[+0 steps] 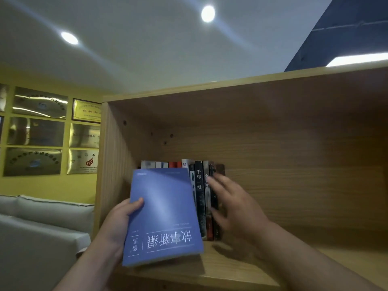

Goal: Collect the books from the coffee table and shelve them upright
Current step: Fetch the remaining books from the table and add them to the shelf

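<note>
My left hand is gripping a blue book by its left edge, thumb curled over the cover, title upside down, just in front of the wooden shelf; my right hand, blurred, is lying with fingers spread against the rightmost spines of the upright row of books standing there; beyond, at left, a grey sofa and framed plaques are lining a yellow wall.

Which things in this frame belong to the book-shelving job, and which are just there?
Job: blue book, held in the left hand; right hand, open by the row of upright books; wooden shelf.
Just there: sofa; wall plaques; ceiling lights.
</note>
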A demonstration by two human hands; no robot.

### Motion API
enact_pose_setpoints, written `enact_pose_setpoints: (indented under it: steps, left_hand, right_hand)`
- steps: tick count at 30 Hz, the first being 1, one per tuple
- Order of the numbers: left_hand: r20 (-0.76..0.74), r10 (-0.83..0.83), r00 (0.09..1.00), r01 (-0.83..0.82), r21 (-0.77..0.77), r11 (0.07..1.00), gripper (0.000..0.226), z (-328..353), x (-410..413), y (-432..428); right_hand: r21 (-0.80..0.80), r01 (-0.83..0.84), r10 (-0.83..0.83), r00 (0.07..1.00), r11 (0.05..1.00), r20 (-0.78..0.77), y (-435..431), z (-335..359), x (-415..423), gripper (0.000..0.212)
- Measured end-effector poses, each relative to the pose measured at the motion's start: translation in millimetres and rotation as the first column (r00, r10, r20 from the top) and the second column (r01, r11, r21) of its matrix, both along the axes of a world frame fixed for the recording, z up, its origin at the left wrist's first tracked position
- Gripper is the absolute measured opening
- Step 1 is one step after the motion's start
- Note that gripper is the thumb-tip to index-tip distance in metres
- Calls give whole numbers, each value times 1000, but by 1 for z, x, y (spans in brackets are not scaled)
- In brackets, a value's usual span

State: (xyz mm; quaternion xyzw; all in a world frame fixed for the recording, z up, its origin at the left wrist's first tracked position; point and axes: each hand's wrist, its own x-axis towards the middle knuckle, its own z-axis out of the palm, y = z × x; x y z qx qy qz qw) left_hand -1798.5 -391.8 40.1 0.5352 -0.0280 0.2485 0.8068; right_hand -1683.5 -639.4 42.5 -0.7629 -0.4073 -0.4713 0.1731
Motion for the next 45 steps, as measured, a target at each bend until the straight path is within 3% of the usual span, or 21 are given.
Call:
enact_pose_setpoints:
  steps: [2, 4, 7, 10, 11, 12, 13, 14, 15, 16, 17, 19, 21, 25, 31, 34, 39, 43, 45]
  left_hand:
    - [-104, -120, 987, 125, 47, 991, 21, 8, 2, -7]
    - [-240, -225, 944, 243, 46, 969, 31, 14, 10, -17]
    - [-330, -332, 884, 360, 26, 932, 48, 16, 23, -31]
    - [-175, -408, 896, 405, -56, 913, 35, 7, 39, -41]
    - [-67, -347, 935, 348, -4, 938, 21, 2, 44, -46]
    - [44, -178, 983, 168, 180, 969, 13, -3, 48, -51]
    - [158, 55, 986, -119, 432, 894, 12, -8, 50, -57]
    - [330, 261, 907, -419, 645, 639, 12, -11, 55, -60]
    - [473, 326, 818, -564, 770, 297, 27, -10, 59, -62]
    - [495, 309, 812, -531, 847, 39, 49, -9, 65, -60]
    - [443, 299, 845, -432, 896, -105, 68, -8, 73, -58]
    - [350, 306, 885, -285, 929, -237, 83, -10, 84, -56]
    - [355, 314, 881, -285, 926, -249, 82, -14, 87, -57]
    - [359, 316, 878, -320, 932, -171, 80, -15, 83, -58]
    - [392, 319, 863, -364, 920, -145, 78, -17, 82, -60]
    - [371, 325, 870, -368, 927, -73, 79, -19, 81, -59]
    - [357, 329, 874, -360, 931, -53, 79, -19, 82, -60]
    - [361, 328, 873, -382, 924, -1, 77, -19, 84, -59]
    - [370, 324, 871, -402, 915, 35, 76, -20, 85, -59]
  right_hand:
    - [-259, 12, 84, 930, 966, 358, -6, 2, 3, 77]
    - [-351, 20, 134, 901, 936, 411, -17, 2, 7, 76]
    - [-298, -43, 159, 912, 953, 377, -32, 3, 7, 61]
    - [-180, -190, 235, 930, 965, 282, -47, 3, 2, 48]
    - [-99, -226, 243, 940, 969, 239, -52, 4, -2, 50]
    - [-5, -252, 248, 947, 968, 207, -56, 6, -7, 52]
    - [87, -254, 238, 957, 963, 168, -60, 9, -13, 47]
    - [172, -247, 228, 966, 954, 123, -61, 14, -21, 39]
    - [235, -225, 213, 974, 945, 78, -64, 20, -25, 29]
    - [276, -204, 201, 979, 939, 41, -67, 25, -27, 17]
    - [323, -164, 171, 985, 932, 9, -69, 29, -28, 25]
    - [412, -130, 163, 986, 902, -46, -74, 30, -27, 45]
    - [470, -112, 186, 976, 875, -114, -78, 27, -26, 49]
    - [526, 4, 141, 962, 850, -235, -79, 21, -20, 42]
    - [364, 224, 19, 830, 904, -558, -44, 11, -6, 14]
    - [337, 194, 70, 769, 921, -635, -25, 8, -5, 11]
    - [288, 80, 175, 631, 954, -755, -4, 2, -1, 5]
    - [320, -127, 343, 431, 939, -835, -3, 4, 6, 58]
    - [335, -148, 367, 363, 930, -857, -3, 2, 13, 72]
